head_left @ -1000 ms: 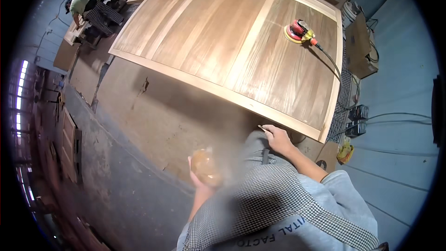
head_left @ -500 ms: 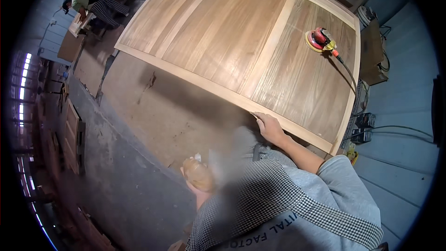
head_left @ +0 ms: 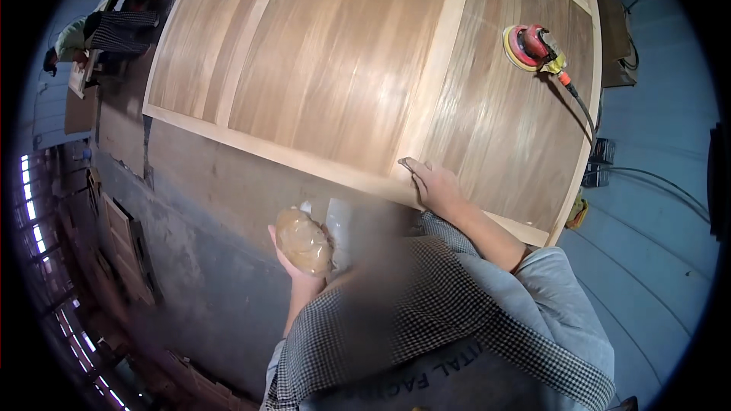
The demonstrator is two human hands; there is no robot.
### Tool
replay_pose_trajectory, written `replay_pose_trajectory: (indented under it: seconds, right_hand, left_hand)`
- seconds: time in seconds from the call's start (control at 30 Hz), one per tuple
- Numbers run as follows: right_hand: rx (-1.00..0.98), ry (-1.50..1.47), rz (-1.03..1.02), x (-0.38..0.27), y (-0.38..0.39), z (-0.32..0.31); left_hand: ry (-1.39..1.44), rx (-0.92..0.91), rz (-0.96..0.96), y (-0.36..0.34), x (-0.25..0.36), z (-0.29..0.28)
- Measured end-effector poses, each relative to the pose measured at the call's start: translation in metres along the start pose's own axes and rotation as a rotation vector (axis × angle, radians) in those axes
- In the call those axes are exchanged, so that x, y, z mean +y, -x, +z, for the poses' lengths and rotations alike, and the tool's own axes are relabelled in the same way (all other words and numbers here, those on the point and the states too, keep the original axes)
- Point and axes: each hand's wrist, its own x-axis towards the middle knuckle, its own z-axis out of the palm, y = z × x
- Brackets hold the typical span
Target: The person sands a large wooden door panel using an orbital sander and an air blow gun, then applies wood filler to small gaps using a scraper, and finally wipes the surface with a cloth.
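A large wooden door panel (head_left: 335,68) lies flat in front of me, with pale frame rails and darker veneer fields. My right hand (head_left: 435,185) rests on its near rail and pinches a small dark flat piece (head_left: 408,163) against the wood. My left hand (head_left: 298,255) is raised below the panel's edge, wrapped around a rounded amber-brown lump (head_left: 303,240) in clear wrapping. A blurred pale object (head_left: 339,232) sits right beside that hand.
A red and yellow orbital sander (head_left: 531,47) lies on the panel's far right, its black cable (head_left: 582,110) trailing off the edge to a power strip (head_left: 598,160) on the floor. Another person (head_left: 99,34) bends over a bench at the far left. Wooden doors (head_left: 126,251) lean at the lower left.
The view has shifted closer over the panel. My right hand has stayed on the near rail. My left hand with the amber lump has risen a little toward the panel's edge.
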Motion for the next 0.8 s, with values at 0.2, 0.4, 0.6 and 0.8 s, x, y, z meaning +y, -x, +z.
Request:
replay_pose_trajectory:
  seconds: [0.2, 0.4, 0.6, 0.8]
  right_hand:
    - [-0.192, 0.126, 0.143, -0.010, -0.002, 0.005]
    - [-0.217, 0.174, 0.166, -0.012, 0.005, 0.013]
    - [-0.127, 0.178, 0.288, -0.039, -0.004, 0.008]
    - [-0.032, 0.211, 0.451, -0.050, 0.000, 0.024]
  left_hand:
    - [0.070, -0.218, -0.128, -0.032, 0.014, 0.006]
    - [0.072, -0.225, -0.229, -0.047, 0.029, 0.013]
    - [0.006, -0.334, -0.275, -0.070, 0.048, 0.015]
    - [0.023, -0.494, -0.358, -0.083, 0.064, 0.028]
